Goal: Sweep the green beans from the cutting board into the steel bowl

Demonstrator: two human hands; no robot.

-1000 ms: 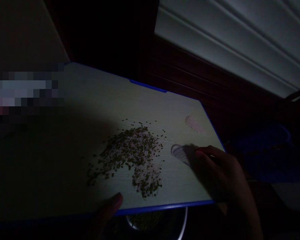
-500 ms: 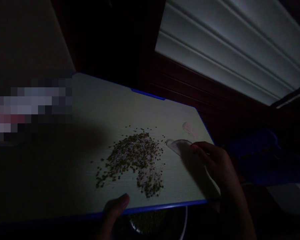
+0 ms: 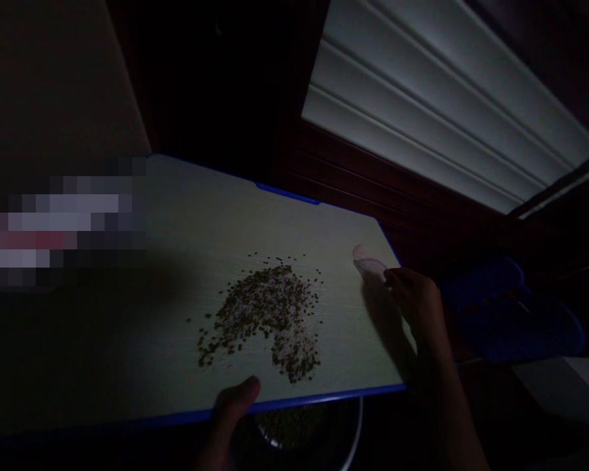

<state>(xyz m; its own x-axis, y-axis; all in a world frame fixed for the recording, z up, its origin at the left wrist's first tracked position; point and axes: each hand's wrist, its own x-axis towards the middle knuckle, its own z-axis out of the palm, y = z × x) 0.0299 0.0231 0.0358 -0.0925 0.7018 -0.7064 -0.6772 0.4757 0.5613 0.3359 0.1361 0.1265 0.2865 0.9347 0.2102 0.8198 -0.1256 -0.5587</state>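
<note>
A pale board with a blue rim (image 3: pixel 294 190) lies under dim light. A mixed pile of small green beans and white grains (image 3: pixel 267 311) is spread over its middle. My right hand (image 3: pixel 415 304) rests at the board's right edge, fingers drawn together on a small clear scoop-like piece (image 3: pixel 370 265) that touches a little heap of pale grains (image 3: pixel 359 252). My left hand (image 3: pixel 230 409) grips the board's near edge, thumb on top. Below that edge stands a round bowl (image 3: pixel 314 432) with green beans in it.
A white ribbed shutter (image 3: pixel 446 118) fills the upper right. A dark blue container (image 3: pixel 510 307) sits to the right of the board. The left part of the board lies in deep shadow.
My right hand has slid the clear piece away from the bean pile toward the far right corner, up to the small pale heap. The left thumb has stayed on the near edge.
</note>
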